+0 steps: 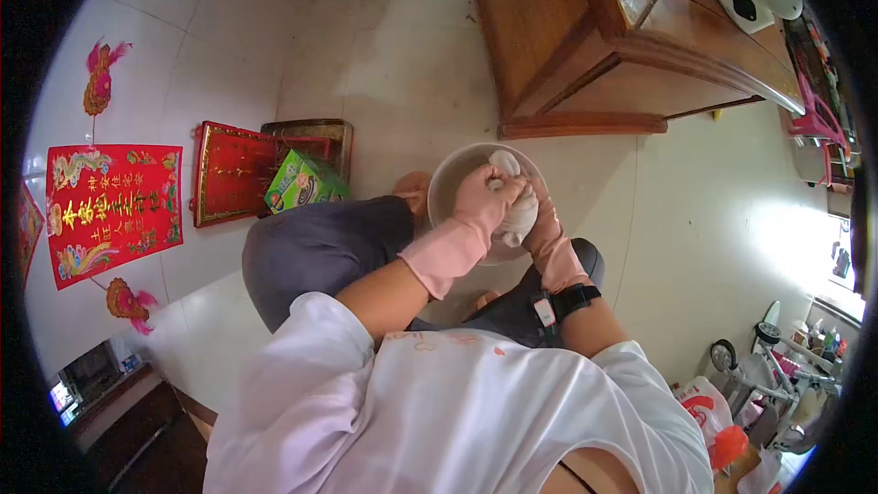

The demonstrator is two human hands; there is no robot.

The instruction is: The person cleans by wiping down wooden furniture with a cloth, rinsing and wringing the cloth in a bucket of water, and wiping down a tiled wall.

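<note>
Both my hands wear pink rubber gloves and meet over a pale round basin (445,176) on the floor between my knees. A bunched, off-white cloth-like bundle (521,217) is squeezed between them, with a rounded end sticking out above and a small knob below. My left hand (483,199) is closed on its upper part, fingers curled. From the other side, my right hand (546,220) wraps around it, its fingers partly hidden behind the bundle. What lies at the bottom of the basin is mostly hidden by my hands.
A wooden cabinet (549,46) stands just beyond the basin. Left of my knee are a green box (304,183) and a red framed plaque (233,174). A red poster (114,210) hangs on the tiled wall. Bags and a folded metal cart (759,370) sit at lower right.
</note>
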